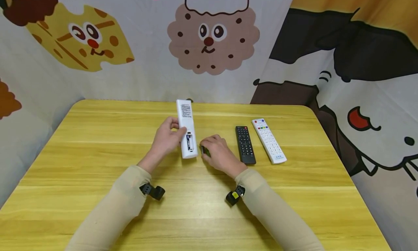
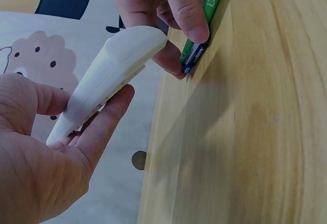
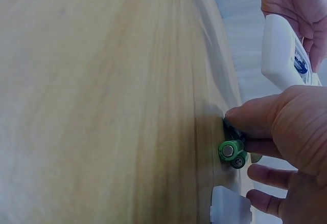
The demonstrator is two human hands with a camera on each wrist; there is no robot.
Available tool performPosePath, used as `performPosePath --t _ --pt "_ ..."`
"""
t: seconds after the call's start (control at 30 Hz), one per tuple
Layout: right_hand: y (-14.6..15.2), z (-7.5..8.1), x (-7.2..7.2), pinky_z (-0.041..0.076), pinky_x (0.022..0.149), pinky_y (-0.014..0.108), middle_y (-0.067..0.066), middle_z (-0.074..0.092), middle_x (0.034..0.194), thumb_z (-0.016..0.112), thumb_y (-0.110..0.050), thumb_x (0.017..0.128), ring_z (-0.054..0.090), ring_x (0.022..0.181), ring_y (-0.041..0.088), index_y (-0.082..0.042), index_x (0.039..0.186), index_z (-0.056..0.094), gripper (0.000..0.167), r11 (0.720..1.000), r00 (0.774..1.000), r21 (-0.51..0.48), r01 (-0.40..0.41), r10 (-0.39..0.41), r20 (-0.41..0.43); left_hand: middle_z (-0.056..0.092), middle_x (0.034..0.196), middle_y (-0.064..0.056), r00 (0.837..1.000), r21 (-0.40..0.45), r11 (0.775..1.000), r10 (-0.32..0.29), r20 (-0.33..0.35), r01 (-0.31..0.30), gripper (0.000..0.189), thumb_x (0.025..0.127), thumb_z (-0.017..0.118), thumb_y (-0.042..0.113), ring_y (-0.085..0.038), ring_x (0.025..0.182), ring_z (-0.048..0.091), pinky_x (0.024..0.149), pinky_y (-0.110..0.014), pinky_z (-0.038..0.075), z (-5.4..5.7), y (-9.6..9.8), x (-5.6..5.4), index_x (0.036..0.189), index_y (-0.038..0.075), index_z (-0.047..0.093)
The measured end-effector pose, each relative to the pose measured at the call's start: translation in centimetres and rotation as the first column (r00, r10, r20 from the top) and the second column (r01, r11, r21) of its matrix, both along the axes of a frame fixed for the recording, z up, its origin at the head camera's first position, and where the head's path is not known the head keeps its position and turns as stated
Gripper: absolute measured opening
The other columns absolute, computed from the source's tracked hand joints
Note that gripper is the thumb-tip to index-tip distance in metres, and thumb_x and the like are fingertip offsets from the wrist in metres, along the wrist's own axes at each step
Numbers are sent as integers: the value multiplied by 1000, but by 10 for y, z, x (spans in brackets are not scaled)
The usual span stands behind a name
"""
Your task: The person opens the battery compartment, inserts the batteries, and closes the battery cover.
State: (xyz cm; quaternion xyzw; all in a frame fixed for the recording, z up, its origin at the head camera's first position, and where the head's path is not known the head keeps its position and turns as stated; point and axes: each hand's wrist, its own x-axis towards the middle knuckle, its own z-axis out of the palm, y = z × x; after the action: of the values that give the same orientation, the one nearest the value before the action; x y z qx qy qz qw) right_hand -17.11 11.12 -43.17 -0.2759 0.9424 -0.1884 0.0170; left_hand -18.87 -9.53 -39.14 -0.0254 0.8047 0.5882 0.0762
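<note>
My left hand (image 1: 166,137) grips a white remote control (image 1: 185,114) by its sides, its back facing up. The battery compartment is uncovered, and a blue battery (image 1: 188,142) shows inside one side of it. Just right of the remote, low over the table, my right hand (image 1: 219,153) pinches another blue battery (image 2: 194,57) between thumb and fingers. Against this battery lie green batteries (image 3: 228,151), partly covered by the fingers. Close to the right fingertips is a small white plastic piece (image 3: 230,206), cut off by the frame edge.
To the right of my right hand lie a black remote (image 1: 245,145) and a second white remote (image 1: 269,140), buttons up. The wooden table (image 1: 196,222) ends at a printed cloth (image 1: 143,80) behind and at the right.
</note>
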Motion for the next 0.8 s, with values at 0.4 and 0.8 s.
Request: performPosePath --t 0.4,0.8 --pt "1 -1 1 46 108 50 11 67 129 82 -13 89 56 122 31 -5 123 73 36 999 998 -31 -36 35 -44 60 120 -19 1000 4 1000 -1 -7 1 31 103 59 14 -32 99 71 72 -36 63 0 0 -1 128 0 50" --pt "-1 -1 3 54 104 34 9 63 123 84 -5 85 62 114 23 0 117 73 34 993 998 -108 -55 51 -43 60 121 -19 1000 3 1000 -2 -12 2 31 103 60 14 -33 99 71 72 -35 64 0 0 0 128 0 50"
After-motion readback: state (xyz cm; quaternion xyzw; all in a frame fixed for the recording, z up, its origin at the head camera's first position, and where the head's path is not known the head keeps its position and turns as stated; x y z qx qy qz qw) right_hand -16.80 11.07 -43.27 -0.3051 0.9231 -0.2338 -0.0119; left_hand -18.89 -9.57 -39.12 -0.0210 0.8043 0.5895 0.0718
